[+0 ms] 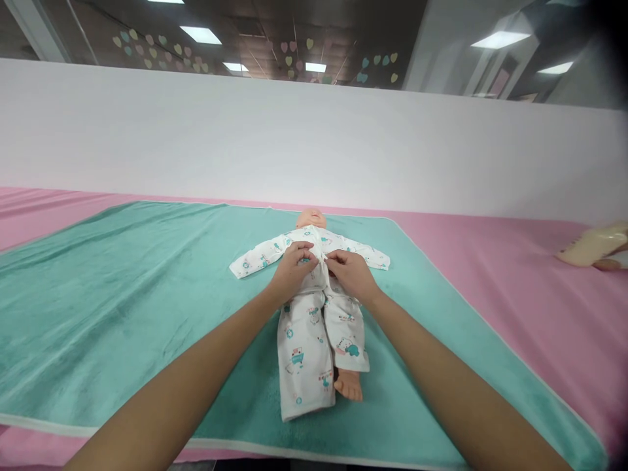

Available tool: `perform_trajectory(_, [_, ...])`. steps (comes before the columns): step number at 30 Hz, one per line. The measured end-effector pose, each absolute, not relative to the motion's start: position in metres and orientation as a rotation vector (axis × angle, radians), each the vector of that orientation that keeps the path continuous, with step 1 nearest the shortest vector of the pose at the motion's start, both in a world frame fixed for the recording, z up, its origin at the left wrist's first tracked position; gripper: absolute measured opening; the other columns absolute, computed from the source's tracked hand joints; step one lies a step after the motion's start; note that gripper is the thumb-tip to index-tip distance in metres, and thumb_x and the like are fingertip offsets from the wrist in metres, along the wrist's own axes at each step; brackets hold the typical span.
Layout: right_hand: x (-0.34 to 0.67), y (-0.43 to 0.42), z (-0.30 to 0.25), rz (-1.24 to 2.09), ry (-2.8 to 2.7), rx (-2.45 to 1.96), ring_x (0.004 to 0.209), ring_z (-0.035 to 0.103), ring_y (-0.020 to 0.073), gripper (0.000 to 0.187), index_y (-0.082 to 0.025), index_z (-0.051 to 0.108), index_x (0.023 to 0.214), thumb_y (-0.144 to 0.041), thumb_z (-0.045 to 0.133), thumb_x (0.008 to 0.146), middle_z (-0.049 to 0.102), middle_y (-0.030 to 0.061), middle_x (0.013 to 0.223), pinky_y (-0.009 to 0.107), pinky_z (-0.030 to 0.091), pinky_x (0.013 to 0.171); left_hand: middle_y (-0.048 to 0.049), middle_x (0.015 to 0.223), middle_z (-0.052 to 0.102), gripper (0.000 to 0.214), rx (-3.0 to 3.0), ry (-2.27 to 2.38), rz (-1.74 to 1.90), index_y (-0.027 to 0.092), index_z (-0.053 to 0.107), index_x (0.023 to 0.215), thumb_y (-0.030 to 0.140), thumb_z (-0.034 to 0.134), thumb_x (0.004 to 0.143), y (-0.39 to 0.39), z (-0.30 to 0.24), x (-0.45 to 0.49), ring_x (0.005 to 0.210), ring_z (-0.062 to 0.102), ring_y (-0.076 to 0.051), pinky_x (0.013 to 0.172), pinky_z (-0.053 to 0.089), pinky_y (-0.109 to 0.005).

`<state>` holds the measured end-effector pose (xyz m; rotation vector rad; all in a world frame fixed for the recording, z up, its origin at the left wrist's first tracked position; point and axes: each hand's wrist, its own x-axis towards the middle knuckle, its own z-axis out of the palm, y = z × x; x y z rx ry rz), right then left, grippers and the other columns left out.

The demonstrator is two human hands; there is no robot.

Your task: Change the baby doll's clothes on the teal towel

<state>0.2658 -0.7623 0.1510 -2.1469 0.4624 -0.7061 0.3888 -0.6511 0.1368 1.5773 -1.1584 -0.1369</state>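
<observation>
Trousers (305, 366): tiny letter-like marks in the printed pattern, too small to read
Top (311, 235): small printed figures, no legible wording
Heart-shaped notes (289, 60): any writing too small to tell
Readable text: none

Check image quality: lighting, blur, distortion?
Head view: ceiling light panels blown out to white; head view: upper right corner dark; head view: forearms widen toward the bottom edge, likely wide-angle stretch; head view: pajama top looks soft, fine detail between left hand and right hand unreadable.
</observation>
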Motion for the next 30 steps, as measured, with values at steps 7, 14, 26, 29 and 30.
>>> perform_trajectory(7, [0.2674, -0.7606, 0.1453, -0.744, 0.383, -1.963, 0.058, 0.048, 0.0115, 0.018, -0.02, 0.063, 0.08, -0.035, 0.052, 0.077, 0.057, -0.0019, 0.065, 0.024, 0.039, 0.058, -0.0017, 0.119, 0.054, 0.011, 1.542, -1.143, -0.163, 0.021, 0.062, 0.074, 0.027, 0.055, 0.08, -0.6486, 0.1383, 0.3871, 0.111, 0.051, -0.019, 0.103, 0.034, -0.036])
perform_trajectory(14, [0.2673, -0.7663, 0.142, -0.704, 0.302, -1.934, 0.064, 0.054, 0.0125, 0.017, -0.021, 0.064, 0.083, -0.032, 0.053, 0.077, 0.06, -0.0014, 0.07, 0.027, 0.044, 0.065, -0.0018, 0.117, 0.055, 0.019, 1.639, -1.196, -0.082, 0.02, 0.058, 0.063, 0.023, 0.05, 0.08, -0.649, 0.1438, 0.3818, 0.116, 0.047, -0.019, 0.105, 0.031, -0.037])
perform_trajectory(26, [0.2694, -0.7678, 0.1438, -0.672, 0.342, -1.763, 0.07, 0.057, 0.013, 0.023, -0.018, 0.065, 0.084, -0.037, 0.064, 0.07, 0.065, 0.0019, 0.08, 0.026, 0.045, 0.065, -0.0025, 0.117, 0.057, 0.017, 1.641, -1.189, -0.051, 0.02, 0.059, 0.065, 0.022, 0.05, 0.08, -0.6489, 0.1418, 0.382, 0.114, 0.05, -0.019, 0.104, 0.033, -0.037])
perform_trajectory(29, [0.2688, -0.7693, 0.1434, -0.642, 0.313, -1.673, 0.066, 0.055, 0.0114, 0.025, -0.018, 0.065, 0.085, -0.038, 0.065, 0.069, 0.065, 0.0016, 0.08, 0.025, 0.043, 0.061, -0.0027, 0.117, 0.056, 0.017, 1.64, -1.189, -0.056, 0.02, 0.06, 0.067, 0.022, 0.05, 0.08, -0.6485, 0.1421, 0.3819, 0.114, 0.05, -0.019, 0.105, 0.033, -0.037])
perform_trajectory(30, [0.2685, -0.7693, 0.1436, -0.637, 0.313, -1.675, 0.066, 0.055, 0.0113, 0.026, -0.018, 0.065, 0.085, -0.038, 0.065, 0.069, 0.065, 0.0017, 0.08, 0.025, 0.043, 0.061, -0.0028, 0.118, 0.056, 0.017, 1.638, -1.191, -0.06, 0.02, 0.06, 0.067, 0.023, 0.05, 0.08, -0.6484, 0.1418, 0.3824, 0.114, 0.049, -0.02, 0.105, 0.033, -0.037])
